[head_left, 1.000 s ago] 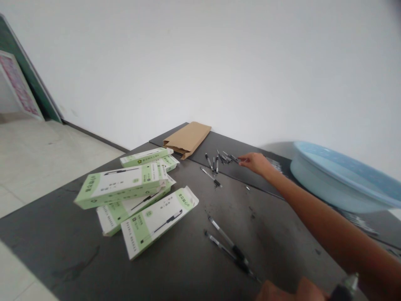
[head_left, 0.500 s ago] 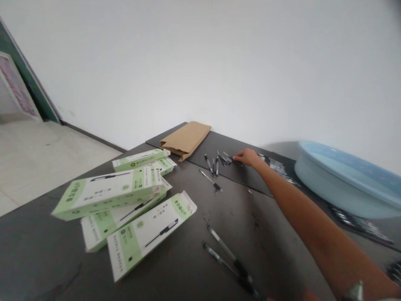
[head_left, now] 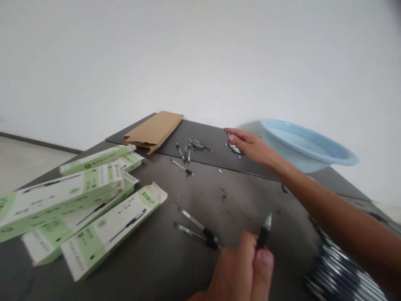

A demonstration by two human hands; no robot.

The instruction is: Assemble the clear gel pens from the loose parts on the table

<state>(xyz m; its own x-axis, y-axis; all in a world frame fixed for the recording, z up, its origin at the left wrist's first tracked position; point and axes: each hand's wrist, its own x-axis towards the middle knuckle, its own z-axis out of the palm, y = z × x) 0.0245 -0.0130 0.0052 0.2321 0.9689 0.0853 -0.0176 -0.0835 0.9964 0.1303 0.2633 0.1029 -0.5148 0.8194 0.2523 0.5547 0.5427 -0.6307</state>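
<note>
My right hand (head_left: pixel 250 144) reaches far across the dark table (head_left: pixel 238 192), fingers stretched out over a small heap of pen parts (head_left: pixel 234 147) beside a light blue basin (head_left: pixel 308 144); I see nothing held in it. My left hand (head_left: pixel 241 271) is at the bottom edge, closed round a black pen (head_left: pixel 264 233) that points upward. Two assembled pens (head_left: pixel 197 228) lie on the table just left of that hand. More loose pen parts (head_left: pixel 188 152) are scattered farther back.
Several green-and-white pen boxes (head_left: pixel 94 200) lie stacked at the left. A flat brown paper bag (head_left: pixel 153 130) rests at the table's far edge by the white wall. A blurred pile of pens (head_left: pixel 341 271) fills the bottom right corner under my right forearm.
The view has swung right. My right hand has shifted from the scattered parts to the heap by the basin. My left hand has risen into view with the pen.
</note>
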